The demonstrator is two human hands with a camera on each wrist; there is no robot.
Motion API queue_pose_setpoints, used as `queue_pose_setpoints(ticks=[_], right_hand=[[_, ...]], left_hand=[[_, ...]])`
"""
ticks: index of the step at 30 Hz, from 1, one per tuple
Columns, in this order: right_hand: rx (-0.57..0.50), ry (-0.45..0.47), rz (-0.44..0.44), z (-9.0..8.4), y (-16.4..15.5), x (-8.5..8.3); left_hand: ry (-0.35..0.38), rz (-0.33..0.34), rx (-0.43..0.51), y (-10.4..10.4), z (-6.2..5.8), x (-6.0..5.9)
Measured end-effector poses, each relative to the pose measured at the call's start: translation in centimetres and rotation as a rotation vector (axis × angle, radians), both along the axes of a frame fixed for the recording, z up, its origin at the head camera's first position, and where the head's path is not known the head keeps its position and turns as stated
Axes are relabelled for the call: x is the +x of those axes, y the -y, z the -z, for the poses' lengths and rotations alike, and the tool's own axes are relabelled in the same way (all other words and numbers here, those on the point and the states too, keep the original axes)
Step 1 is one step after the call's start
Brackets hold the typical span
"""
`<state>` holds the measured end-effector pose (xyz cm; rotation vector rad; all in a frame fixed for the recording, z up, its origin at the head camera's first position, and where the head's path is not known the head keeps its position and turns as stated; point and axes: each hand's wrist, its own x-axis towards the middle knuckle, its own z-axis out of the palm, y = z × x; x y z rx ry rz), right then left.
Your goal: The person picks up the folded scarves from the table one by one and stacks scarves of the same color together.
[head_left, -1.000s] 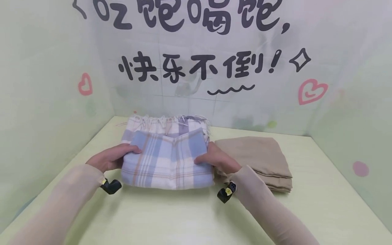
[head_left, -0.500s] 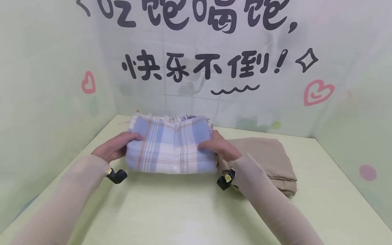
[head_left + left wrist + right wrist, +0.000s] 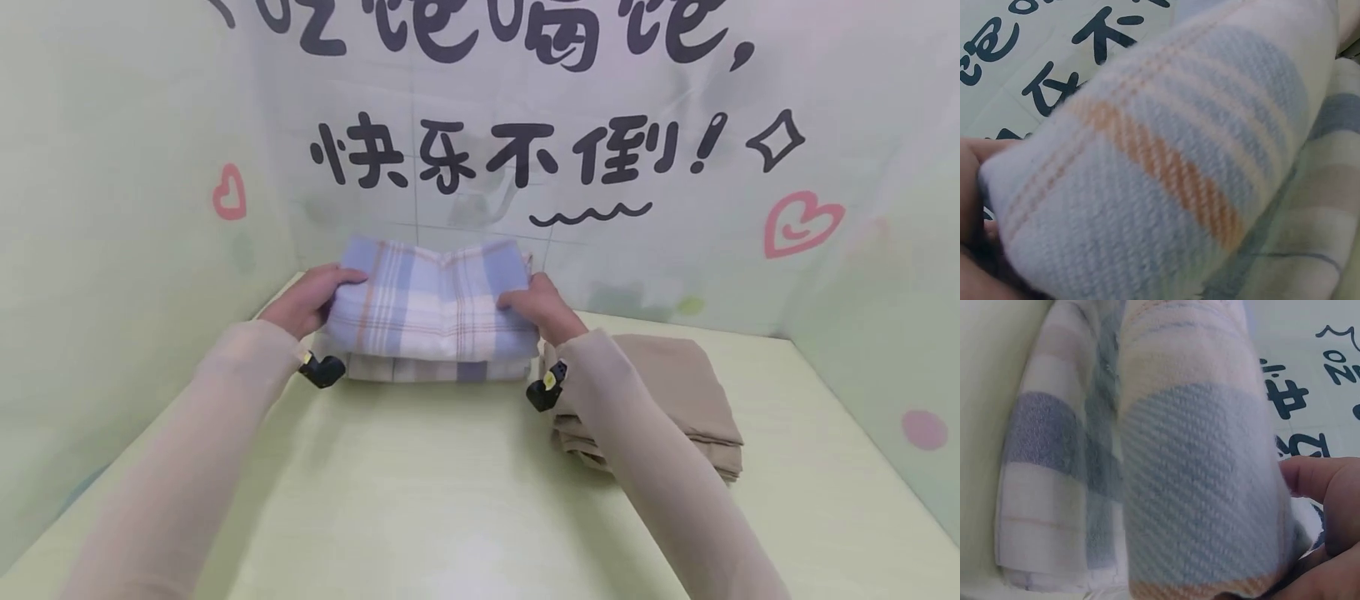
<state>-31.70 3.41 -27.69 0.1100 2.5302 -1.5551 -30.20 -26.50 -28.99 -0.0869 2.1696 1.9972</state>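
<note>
My fingers hidden beneath it, my left hand (image 3: 307,298) and right hand (image 3: 542,307) grip the folded blue plaid woollen blanket (image 3: 435,298), now lifted farther back above another folded plaid cloth (image 3: 438,369).

Pale green table (image 3: 420,500), plaid folded blanket (image 3: 420,369), beige folded cloth (image 3: 675,392) beside it

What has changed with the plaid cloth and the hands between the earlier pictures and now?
Both hands, left hand and right hand, carried the folded blue plaid cloth away from the person, over the fringed plaid cloth. Their grip stayed; the beige pile did not move.
</note>
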Motion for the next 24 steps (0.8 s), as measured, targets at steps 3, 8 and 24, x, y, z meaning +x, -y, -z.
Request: queue_pose_setpoints(ticks=[3,8,24], right_hand=[[-0.015,-0.027,0.019,-0.1,0.3,-0.9],[-0.022,-0.056,0.017,-0.2,1.4,-2.4],[0.012,-0.014,0.141,3.9,2.6,-4.8]], left_hand=[[-0.021,-0.062,-0.012,-0.1,-0.4,-0.7],[-0.097,-0.241,-0.122,0.1,0.1,-1.6],[-0.183,-0.450,-0.344,-0.9,3.4,-3.6]])
